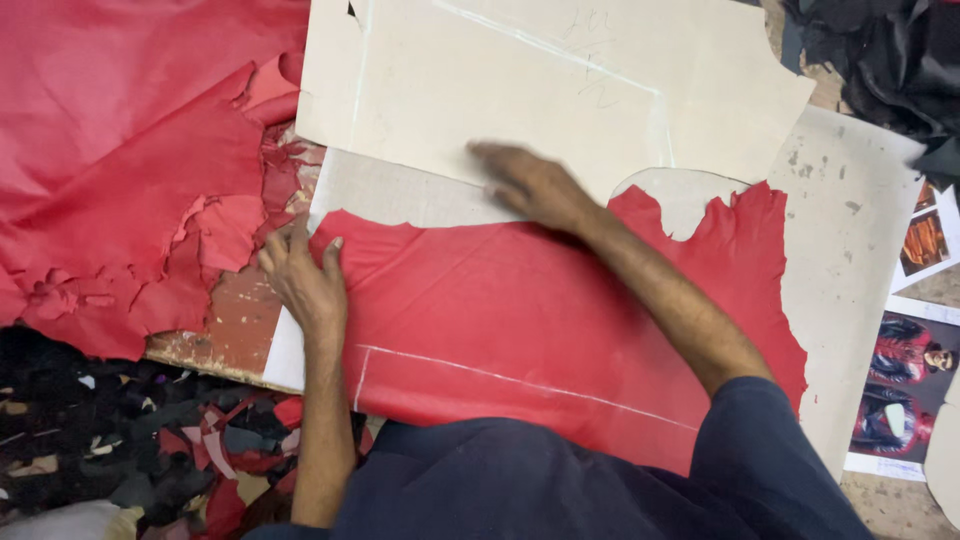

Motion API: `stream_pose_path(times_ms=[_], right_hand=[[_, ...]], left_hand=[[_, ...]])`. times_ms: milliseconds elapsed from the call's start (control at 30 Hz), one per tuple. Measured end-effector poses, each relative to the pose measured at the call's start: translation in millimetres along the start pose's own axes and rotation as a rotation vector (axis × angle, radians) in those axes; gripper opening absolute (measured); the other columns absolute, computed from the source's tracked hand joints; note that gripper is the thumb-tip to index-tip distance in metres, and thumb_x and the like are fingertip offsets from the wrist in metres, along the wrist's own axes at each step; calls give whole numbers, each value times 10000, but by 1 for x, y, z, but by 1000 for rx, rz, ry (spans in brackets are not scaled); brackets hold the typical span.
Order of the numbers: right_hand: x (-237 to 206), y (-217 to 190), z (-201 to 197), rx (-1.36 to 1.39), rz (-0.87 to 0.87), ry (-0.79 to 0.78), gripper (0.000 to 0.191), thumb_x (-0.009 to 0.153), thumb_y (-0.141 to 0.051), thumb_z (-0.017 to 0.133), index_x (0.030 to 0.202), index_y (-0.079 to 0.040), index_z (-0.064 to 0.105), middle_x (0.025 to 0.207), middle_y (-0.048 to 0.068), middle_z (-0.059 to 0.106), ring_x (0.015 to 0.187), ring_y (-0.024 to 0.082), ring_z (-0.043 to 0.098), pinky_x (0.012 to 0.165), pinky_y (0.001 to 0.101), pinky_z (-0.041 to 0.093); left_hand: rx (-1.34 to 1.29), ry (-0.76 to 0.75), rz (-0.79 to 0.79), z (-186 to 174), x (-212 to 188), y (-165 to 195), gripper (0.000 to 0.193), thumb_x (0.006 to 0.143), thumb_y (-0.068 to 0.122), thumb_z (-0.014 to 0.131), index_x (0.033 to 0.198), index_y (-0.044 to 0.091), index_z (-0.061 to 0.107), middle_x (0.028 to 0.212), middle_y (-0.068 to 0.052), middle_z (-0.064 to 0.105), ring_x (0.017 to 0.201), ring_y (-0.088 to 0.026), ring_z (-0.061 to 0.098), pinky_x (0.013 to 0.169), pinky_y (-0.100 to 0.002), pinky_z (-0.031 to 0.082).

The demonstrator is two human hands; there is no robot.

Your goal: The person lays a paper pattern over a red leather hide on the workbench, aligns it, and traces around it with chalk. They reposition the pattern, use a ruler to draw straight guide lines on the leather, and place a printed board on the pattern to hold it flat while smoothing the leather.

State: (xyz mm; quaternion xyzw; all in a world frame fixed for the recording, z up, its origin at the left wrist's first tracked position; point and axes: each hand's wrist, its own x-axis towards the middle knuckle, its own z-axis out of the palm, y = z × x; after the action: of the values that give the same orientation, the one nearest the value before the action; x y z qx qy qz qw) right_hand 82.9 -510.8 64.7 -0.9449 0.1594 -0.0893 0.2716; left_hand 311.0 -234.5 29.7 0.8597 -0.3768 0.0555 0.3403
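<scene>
Tabletop: two hands (420,235) flatten one red hide (520,320).

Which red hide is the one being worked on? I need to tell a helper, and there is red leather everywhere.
Start at the pale board covering the bench middle. The red hide lies flat on it, under the left hand, its top edge by the right hand. Unlike the crumpled red pile at left, it is smooth and carries a white chalk line.

Left hand (303,278): palm down, fingers together and pointing away from the body, thumb set apart to the right; bare forearm runs straight back toward the torso. Right hand (530,185): palm down, flat, fingers extended to the left and blurred; bare forearm angles back to a dark blue sleeve.
</scene>
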Motion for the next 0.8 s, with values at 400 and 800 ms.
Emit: stream_pose_path(times_ms=[400,800], right_hand=[[67,185,-198,-542,324,59,1167,681,-496,974,1548,62,428,1367,340,580,1260,482,547,1050,525,435],[28,96,-282,-584,-45,453,244,870,-81,810,1088,22,776,1061,162,749,980,295,712,905,413,556]], left_hand=[[-27,-162,-41,-2,41,-9,212,832,175,857,965,63,736,1022,-123,620,1035,-331,561,917,-479,459],[-60,-180,-69,8,45,-9,241,866,193,848,944,18,701,934,-125,661,948,-328,607,822,-512,483]])
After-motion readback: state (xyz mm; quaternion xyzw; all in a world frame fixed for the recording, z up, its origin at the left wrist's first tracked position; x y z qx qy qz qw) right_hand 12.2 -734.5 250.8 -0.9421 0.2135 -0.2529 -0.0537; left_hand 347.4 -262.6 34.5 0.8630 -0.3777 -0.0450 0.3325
